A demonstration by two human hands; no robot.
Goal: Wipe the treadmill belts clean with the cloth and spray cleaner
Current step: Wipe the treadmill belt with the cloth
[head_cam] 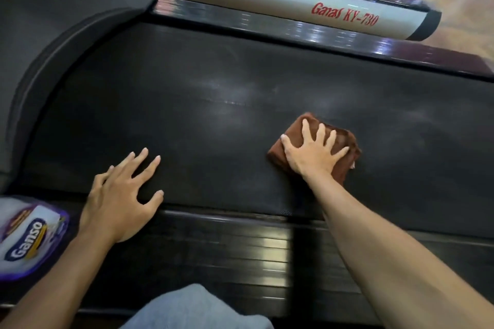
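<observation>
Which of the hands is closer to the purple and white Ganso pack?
Left. The left hand rests spread on the belt edge just right of the Ganso pack. The right hand presses the brown cloth much farther right along the belt.

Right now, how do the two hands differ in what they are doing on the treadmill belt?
The right hand presses flat on the folded brown cloth, while the left hand has nothing under it but the bare belt. The right hand reaches farther onto the belt; the left hand sits at the near edge, its heel over the side rail. Both hands are palm down with fingers spread.
</observation>
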